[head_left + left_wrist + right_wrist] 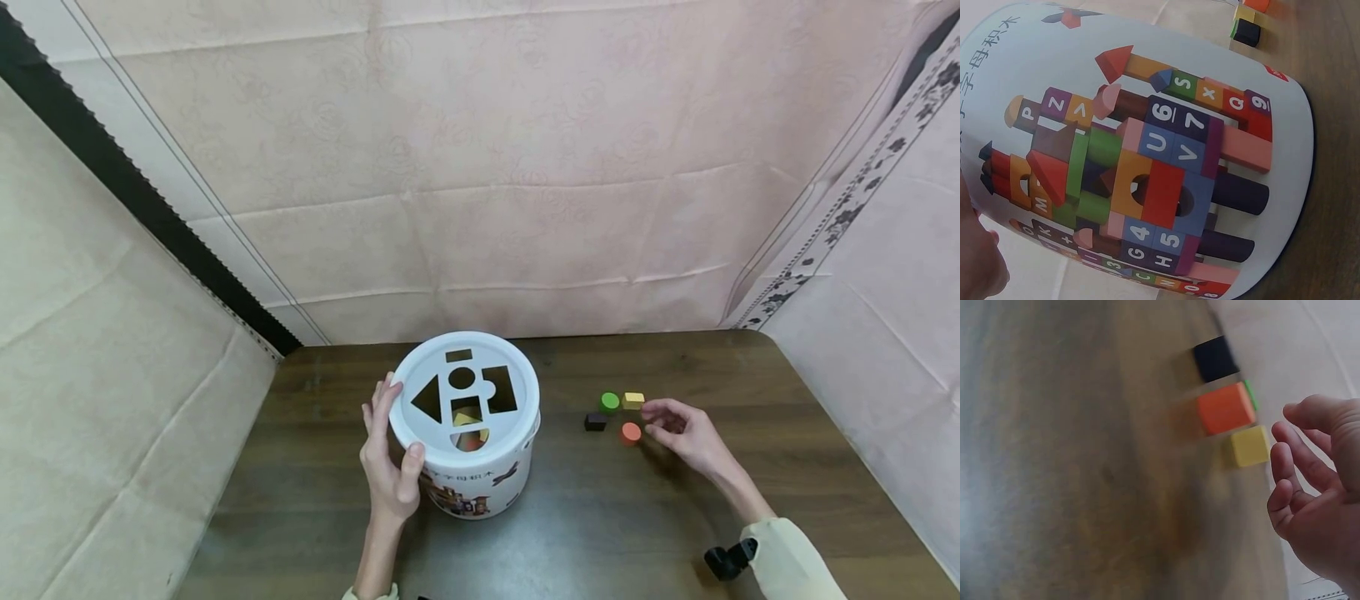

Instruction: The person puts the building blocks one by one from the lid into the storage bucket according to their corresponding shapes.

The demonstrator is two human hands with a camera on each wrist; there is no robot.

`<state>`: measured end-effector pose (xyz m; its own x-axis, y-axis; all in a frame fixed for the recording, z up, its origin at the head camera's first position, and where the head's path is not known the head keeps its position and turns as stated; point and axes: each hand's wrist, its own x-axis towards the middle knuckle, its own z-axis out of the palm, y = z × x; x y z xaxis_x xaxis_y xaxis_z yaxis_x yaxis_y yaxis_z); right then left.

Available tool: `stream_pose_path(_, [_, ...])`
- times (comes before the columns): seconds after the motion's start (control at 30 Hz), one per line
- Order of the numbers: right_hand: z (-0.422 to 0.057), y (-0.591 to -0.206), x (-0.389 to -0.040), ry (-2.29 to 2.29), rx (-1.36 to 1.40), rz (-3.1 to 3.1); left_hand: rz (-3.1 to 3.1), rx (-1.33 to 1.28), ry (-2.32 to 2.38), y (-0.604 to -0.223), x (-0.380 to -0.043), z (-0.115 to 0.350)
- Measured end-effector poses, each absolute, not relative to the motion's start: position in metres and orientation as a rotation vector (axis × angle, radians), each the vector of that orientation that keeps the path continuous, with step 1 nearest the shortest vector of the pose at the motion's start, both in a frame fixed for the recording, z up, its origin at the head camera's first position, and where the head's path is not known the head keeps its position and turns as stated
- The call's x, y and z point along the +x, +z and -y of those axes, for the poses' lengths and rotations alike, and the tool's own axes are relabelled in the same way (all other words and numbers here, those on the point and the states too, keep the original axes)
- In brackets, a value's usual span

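A round white bucket (480, 500) with a toy-block picture on its side stands on the table. Its white lid (405, 392) has several shaped holes, and some pieces show inside through them. My left hand (392, 471) grips the left edge of the lid, fingers and thumb spread around the rim. My right hand (693, 437) hovers beside the small blocks with bent fingers and nothing between them. Nearest to it are a yellow block (633, 401) and an orange-red round block (631, 432). A green round block (610, 402) and a black block (595, 422) lie just left.
The brown wooden table (300, 517) ends at the back against a pale cloth wall (480, 167). More pale cloth hangs at both sides. On the right sleeve sits a small black device (727, 560).
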<state>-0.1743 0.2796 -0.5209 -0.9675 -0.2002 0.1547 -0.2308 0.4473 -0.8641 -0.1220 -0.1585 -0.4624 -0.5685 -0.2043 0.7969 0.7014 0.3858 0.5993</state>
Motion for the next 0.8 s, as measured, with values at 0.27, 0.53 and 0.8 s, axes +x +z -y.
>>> stream_pose_path(0.27, [-0.278, -0.539, -0.170, 1.625, 0.418, 2.610, 1.777, -0.433, -1.321, -0.462, -0.121, 0.159])
stream_pose_path(0.53, [-0.274, -0.544, -0.170, 1.578, 0.460, 2.619, 1.780, -0.430, -1.319, -0.462, -0.121, 0.159])
stream_pose_path(0.8, [-0.272, -0.547, -0.171, 1.537, 0.455, 2.681, 1.778, -0.434, -1.323, -0.461, -0.121, 0.158])
